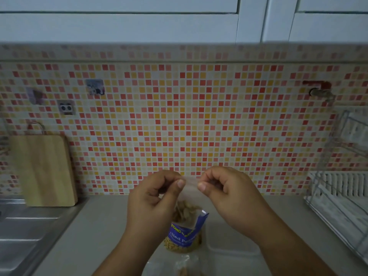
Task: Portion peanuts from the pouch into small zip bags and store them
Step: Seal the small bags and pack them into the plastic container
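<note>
Zip bag (191,182), small, clear. Head view: held up above the counter (95,226), its top strip stretched between both hands. Whether the seal is closed cannot be told.
- Peanuts (186,208): heaped in the lower part of the zip bag.
- Left hand (153,198): thumb and curled fingers pinch the strip's left end.
- Right hand (229,192): thumb and curled fingers pinch the strip's right end.
- Peanut pouch (185,235): blue, upright on the counter below the hands, one torn top corner raised.
- Second clear bag (185,265): at the bottom edge, partly cut off, with nuts inside.
- Pale container (233,253): just right of the peanut pouch, blurred.
- Cutting board (42,170): wooden, leaning on the tiled wall (199,116).
- Sink (23,226): steel, far left.
- Dish rack (338,196): wire, far right.
</note>
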